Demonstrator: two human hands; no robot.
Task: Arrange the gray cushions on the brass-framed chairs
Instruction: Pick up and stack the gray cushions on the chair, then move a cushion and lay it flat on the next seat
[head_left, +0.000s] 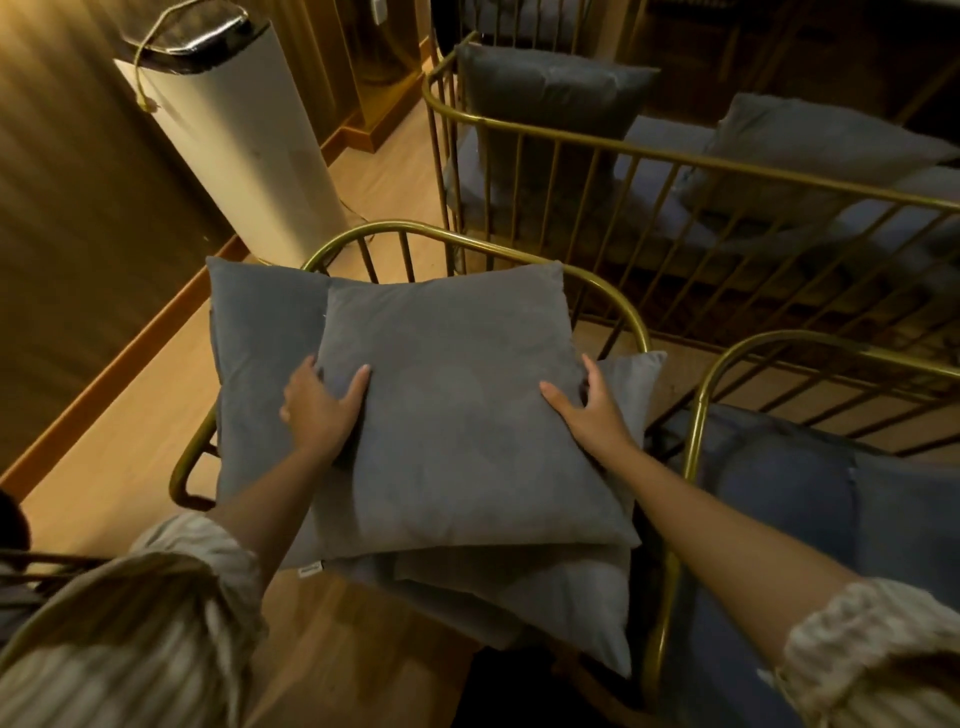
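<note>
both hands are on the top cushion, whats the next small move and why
Probably lift the top cushion and stand it against the chair's brass back rail. The left hand and right hand grip its opposite edges, and it lies flat and skewed on other gray cushions, while the next chair's cushion stands upright.

Both forearms are bare below loose, pale sleeves with faint stripes, the left sleeve (156, 597) bunched in folds near the elbow, the right sleeve (872, 649) gathered into a crumpled cuff; left hand (317, 410) and right hand (592, 410) wear nothing.
</note>
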